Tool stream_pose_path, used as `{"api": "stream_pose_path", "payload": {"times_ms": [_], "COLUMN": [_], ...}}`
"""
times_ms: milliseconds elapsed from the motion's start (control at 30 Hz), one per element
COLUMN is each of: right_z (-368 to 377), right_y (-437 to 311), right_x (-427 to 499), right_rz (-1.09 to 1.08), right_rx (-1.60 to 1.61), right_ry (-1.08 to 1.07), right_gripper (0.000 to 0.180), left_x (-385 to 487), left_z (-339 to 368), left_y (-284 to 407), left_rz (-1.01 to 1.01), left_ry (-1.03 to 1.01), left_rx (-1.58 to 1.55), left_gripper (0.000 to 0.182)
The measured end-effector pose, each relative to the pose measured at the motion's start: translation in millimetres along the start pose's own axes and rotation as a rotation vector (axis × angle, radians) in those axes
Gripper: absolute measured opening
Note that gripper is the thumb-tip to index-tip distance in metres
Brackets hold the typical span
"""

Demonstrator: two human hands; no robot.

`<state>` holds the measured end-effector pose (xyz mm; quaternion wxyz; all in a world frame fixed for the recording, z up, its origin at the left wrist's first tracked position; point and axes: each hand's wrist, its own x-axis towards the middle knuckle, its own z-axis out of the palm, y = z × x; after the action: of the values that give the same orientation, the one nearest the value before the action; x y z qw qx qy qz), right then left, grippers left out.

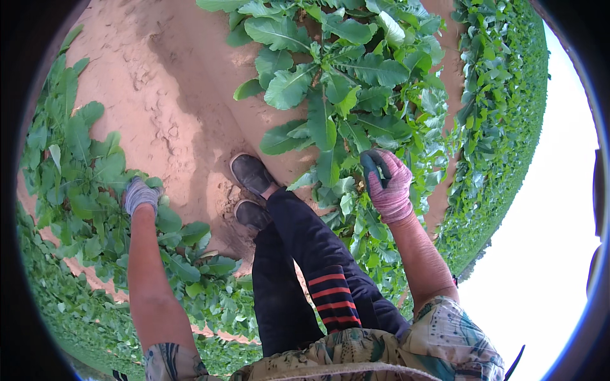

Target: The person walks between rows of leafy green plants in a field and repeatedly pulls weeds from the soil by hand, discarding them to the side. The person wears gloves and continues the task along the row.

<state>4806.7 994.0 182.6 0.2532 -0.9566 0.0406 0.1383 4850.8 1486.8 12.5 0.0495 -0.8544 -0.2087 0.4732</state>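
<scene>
My left hand (142, 194), in a grey knit glove, reaches into the broad-leaved green plants (90, 162) on the left side. Leaves cover its fingers, so whether it grips any of them is hidden. My right hand (388, 183) wears a pink knit glove with a dark green coated palm. It hovers over or beside the leafy row on the right, fingers loosely curled and a gap showing between them and the thumb. No object shows in it. Closest to that hand is a large plant with long lobed leaves (329, 71).
Between the two rows runs a strip of bare reddish soil (162, 95), with small clods near my dark shoes (250, 174). More crop rows (495, 124) stretch away at the right, with sandy furrows (445, 71) between them. Other low plants (86, 314) fill the lower left.
</scene>
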Motion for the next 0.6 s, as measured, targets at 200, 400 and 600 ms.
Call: {"api": "stream_pose_path", "payload": {"times_ms": [200, 400, 600], "right_z": [-40.0, 11.8, 33.4], "right_y": [110.7, 192.6, 202.2], "right_x": [135.1, 159.4, 147.8], "right_rz": [0.662, 0.692, 0.746], "right_rx": [-0.534, -0.982, -0.946], "right_ry": [-0.177, -0.873, -0.788], "right_gripper": [0.030, 0.031, 0.033], "left_x": [-5.1, 3.4, 0.1], "left_z": [-5.5, 2.3, -0.8], "left_y": [3.7, -3.3, -5.0], "left_rz": [-0.006, -0.013, -0.049], "left_ry": [-0.013, -0.036, -0.050], "left_rx": [0.003, -0.036, -0.114], "left_gripper": [0.075, 0.068, 0.064]}}
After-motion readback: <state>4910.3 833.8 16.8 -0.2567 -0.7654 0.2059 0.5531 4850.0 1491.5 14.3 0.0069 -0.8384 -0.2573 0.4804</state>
